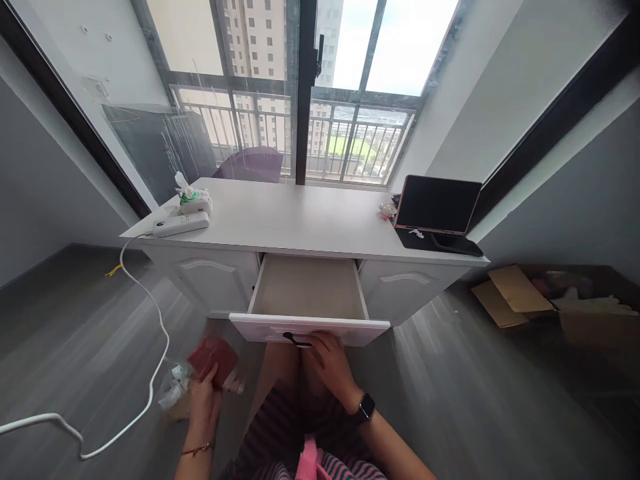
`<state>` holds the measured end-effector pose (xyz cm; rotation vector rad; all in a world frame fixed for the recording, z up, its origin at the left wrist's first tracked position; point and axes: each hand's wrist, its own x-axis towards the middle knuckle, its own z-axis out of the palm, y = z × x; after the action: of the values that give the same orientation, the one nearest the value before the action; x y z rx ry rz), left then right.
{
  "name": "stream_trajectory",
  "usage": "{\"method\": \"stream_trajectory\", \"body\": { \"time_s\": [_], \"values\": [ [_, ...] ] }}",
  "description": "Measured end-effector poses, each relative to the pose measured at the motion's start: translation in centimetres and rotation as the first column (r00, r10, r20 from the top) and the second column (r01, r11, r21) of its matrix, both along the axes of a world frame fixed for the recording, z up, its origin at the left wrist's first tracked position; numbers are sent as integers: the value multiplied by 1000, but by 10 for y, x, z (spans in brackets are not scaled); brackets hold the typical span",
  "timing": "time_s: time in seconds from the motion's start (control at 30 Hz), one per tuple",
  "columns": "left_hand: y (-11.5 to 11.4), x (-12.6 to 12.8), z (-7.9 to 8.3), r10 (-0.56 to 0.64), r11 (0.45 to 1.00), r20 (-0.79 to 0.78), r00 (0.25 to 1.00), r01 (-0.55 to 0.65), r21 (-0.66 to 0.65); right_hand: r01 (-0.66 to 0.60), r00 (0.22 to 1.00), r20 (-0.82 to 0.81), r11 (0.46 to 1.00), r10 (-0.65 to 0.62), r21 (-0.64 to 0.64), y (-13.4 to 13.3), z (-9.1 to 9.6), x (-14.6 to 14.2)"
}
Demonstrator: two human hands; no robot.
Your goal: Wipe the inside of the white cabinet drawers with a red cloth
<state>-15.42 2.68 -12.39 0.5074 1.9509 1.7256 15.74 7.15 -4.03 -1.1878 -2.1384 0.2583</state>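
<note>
My left hand is closed on a folded red cloth-like piece, held low to the left of the drawer. What exactly it is, I cannot make out. My right hand is at the front of the pulled-out white drawer, fingers curled at its dark handle. Only the bare inside of the drawer shows. Beside my left wrist, clear plastic packaging lies near the floor, partly hidden by the hand.
On the white desk stand a power strip, a tissue pack and a tablet-like screen on a dark mat. A white cable runs across the floor at left. An open cardboard box sits at right.
</note>
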Motion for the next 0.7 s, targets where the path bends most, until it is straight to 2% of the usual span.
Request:
{"method": "stream_trajectory", "body": {
  "time_s": [0.03,0.1,0.13,0.2,0.33,0.5,0.6,0.7],
  "values": [
    [-7,-4,-4,6,1000,160,987,-4,-15,1,1000,25,1000,0,-28,3,-2,-4],
    [-22,-10,-5,42,998,453,890,-19,-57,14,998,68,998,-10,-68,10,-3,-8],
    [-30,-13,-3,60,998,560,826,-31,-61,18,996,85,996,-10,-87,14,-4,-8],
    [-43,-14,4,90,996,671,736,-83,-42,9,995,102,992,4,-123,25,-4,-7],
    [-48,-8,26,135,982,766,629,-189,-18,5,993,117,985,16,-174,58,-3,-4],
    [-32,12,49,72,988,795,602,-151,25,28,990,143,984,-3,-175,112,-5,-8],
    [-28,22,54,35,993,807,590,-112,38,51,989,144,978,-21,-202,145,-6,-11],
    [-31,29,51,30,996,817,575,-88,26,78,990,132,975,-52,-206,175,-4,-16]
  ]
}}
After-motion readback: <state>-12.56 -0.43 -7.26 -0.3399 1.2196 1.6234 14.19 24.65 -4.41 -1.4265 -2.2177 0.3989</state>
